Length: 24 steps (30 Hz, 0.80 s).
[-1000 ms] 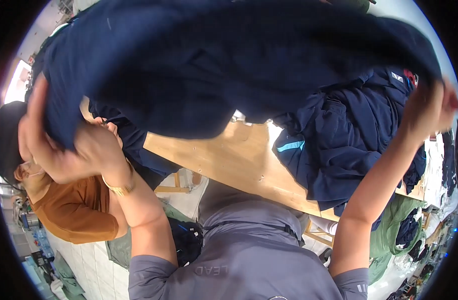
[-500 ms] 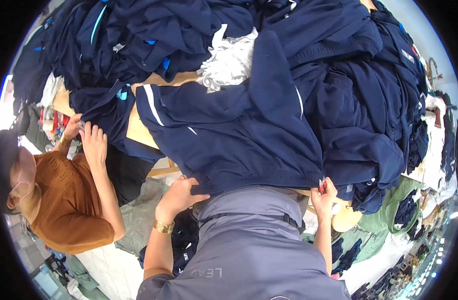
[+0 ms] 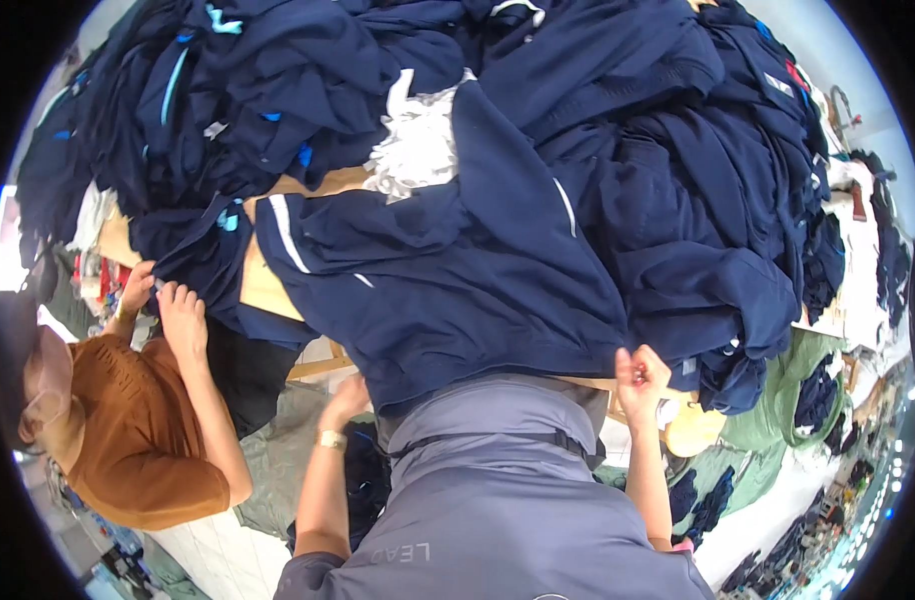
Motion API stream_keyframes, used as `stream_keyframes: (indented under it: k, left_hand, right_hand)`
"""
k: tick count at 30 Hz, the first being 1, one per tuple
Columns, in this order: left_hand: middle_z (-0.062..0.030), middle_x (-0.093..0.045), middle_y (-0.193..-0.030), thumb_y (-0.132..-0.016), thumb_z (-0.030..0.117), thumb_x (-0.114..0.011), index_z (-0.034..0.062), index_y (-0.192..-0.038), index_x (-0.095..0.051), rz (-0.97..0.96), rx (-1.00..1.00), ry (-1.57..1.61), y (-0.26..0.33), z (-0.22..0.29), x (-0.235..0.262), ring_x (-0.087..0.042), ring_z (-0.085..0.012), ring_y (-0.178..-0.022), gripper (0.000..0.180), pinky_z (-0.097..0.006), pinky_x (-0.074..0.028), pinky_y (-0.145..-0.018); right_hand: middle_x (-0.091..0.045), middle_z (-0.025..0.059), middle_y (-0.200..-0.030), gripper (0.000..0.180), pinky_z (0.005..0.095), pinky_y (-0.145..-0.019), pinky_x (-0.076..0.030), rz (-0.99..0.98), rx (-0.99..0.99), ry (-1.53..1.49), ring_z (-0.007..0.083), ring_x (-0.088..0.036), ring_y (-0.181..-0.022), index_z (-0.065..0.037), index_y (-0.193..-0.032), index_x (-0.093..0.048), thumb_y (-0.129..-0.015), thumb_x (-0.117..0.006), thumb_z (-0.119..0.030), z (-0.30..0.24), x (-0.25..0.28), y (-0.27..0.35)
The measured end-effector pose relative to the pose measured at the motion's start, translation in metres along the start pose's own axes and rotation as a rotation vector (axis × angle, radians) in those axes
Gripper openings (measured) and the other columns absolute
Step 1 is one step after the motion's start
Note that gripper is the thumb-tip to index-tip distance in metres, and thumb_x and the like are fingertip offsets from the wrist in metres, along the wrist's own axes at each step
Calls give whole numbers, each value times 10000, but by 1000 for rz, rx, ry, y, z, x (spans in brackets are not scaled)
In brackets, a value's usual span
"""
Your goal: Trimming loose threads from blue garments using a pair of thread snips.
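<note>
A navy long-sleeved top point(image 3: 448, 290) with white stripes lies spread over the table in front of me, its hem against my waist. My left hand point(image 3: 348, 398), with a gold bracelet at the wrist, is beside the left end of the hem. Its fingers are partly hidden and blurred, so I cannot tell whether they grip the cloth. At the right end of the hem, my right hand point(image 3: 642, 382) is raised with its fingers curled round a small red thing point(image 3: 639, 373) too small to name.
Heaps of navy garments point(image 3: 708, 200) cover the back and right of the table. A bundle of white strips point(image 3: 418, 140) lies beyond the top. To my left, a person in a brown shirt point(image 3: 143, 430) handles dark cloth. Bare table wood point(image 3: 268, 285) shows between us.
My left hand has drawn back from the hem's left end, moving slightly left and down. My right hand has lifted slightly and curled more. The view has shifted a little.
</note>
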State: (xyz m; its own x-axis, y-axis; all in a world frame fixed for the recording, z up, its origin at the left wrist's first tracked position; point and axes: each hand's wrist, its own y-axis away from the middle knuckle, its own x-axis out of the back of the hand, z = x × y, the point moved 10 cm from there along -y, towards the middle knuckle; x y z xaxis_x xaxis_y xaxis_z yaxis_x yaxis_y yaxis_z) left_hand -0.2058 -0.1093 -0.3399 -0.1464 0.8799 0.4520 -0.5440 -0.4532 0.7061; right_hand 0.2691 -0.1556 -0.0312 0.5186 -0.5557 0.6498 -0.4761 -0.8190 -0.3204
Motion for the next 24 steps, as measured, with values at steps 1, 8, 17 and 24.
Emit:
stream_keyframes:
  k: [1, 8, 17, 24]
  left_hand:
    - [-54, -633, -943, -846, 222, -561, 15, -996, -617, 326, 80, 661, -14, 82, 74, -590, -166, -862, 262, -286, -487, -757]
    - [-57, -620, -989, -879, 206, -557, -22, -1081, -569, 531, 193, 1483, 0, 78, 42, -583, -155, -863, 305, -284, -482, -769]
    - [-41, -589, -1008, -871, 231, -563, -68, -1074, -561, 518, 6, 1406, -32, 41, 34, -531, -124, -840, 361, -271, -463, -759]
    - [-172, -594, -604, -839, 286, -518, 13, -679, -647, 181, -5, -55, 50, 88, 133, -608, -295, -611, 342, -376, -480, -620]
  right_hand:
    - [-270, 11, -522, 396, 263, -436, -187, 48, -86, 34, 92, -234, -460, -37, -573, -314, -796, -641, -39, 13, 8, -1]
    - [-274, 30, -520, 401, 259, -431, -201, 1, -32, -191, 88, -239, -467, -21, -573, -310, -799, -641, -26, -15, -29, -40]
    - [-562, 97, -721, 131, 261, -524, -412, -259, 191, -435, 179, -535, -577, 30, -701, -553, -743, -668, -17, -89, -179, -101]
    - [-620, 69, -849, 154, 257, -580, -449, -316, 179, -363, 168, -591, -650, 25, -679, -528, -763, -648, -23, -99, -213, -114]
